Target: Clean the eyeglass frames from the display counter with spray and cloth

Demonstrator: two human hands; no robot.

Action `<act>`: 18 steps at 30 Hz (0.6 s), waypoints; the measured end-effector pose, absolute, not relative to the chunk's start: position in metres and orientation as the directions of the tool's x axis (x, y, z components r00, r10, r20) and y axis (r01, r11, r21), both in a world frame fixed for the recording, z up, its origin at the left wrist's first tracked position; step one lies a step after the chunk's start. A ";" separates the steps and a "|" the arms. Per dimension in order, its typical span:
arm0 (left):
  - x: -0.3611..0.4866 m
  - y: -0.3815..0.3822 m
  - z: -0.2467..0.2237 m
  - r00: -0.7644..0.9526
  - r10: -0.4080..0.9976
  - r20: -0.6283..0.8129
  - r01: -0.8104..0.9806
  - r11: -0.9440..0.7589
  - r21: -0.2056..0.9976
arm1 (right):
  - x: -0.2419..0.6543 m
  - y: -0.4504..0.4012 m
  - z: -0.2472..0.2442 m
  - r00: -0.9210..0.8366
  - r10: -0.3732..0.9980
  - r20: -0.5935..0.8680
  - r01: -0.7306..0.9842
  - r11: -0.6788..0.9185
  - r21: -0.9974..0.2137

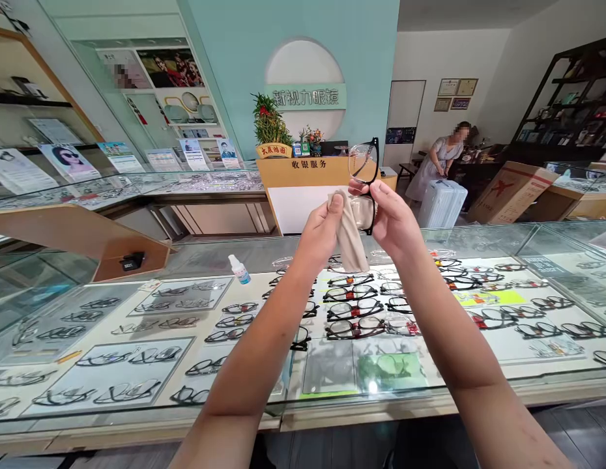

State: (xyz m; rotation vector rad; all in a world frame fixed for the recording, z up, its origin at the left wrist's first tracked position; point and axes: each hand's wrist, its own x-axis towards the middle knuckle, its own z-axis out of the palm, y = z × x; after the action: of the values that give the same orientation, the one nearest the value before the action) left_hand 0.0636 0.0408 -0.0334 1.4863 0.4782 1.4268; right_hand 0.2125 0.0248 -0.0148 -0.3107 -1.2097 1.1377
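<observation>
Both my hands are raised above the glass display counter. My right hand (pixel 391 212) pinches a pair of black-framed eyeglasses (pixel 376 159) near the bridge, and the frame is turned upright with one lens above the other. A beige cleaning cloth (pixel 350 238) is gripped in my left hand (pixel 323 225), thumb on top, its loose end hanging down. Part of the cloth lies against the lower lens. The fingers behind the cloth are hidden.
Under the counter's glass (pixel 283 397) lie rows of eyeglasses (pixel 354 309). A small spray bottle (pixel 239 269) stands on the left. Beyond are a cashier desk (pixel 293 176), a person (pixel 442 156) by a pale suitcase (pixel 443 203), and a cardboard box (pixel 511 192).
</observation>
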 end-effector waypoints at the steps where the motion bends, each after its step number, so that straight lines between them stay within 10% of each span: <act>1: 0.062 0.043 -0.034 0.215 0.830 0.515 -0.348 -0.428 0.834 | 0.216 0.025 -0.014 -0.097 0.816 0.570 -0.495 0.457 -0.739; 18: 0.037 0.066 -0.028 0.049 0.911 0.410 -0.419 -0.354 0.836 | 0.223 0.028 -0.019 -0.372 0.821 0.433 -0.225 0.373 -0.900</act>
State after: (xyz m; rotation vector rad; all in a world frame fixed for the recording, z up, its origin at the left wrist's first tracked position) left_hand 0.0374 0.0660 -0.0281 1.2245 0.5804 1.5524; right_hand 0.2233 0.0280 -0.0194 -0.5500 -1.5678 1.2300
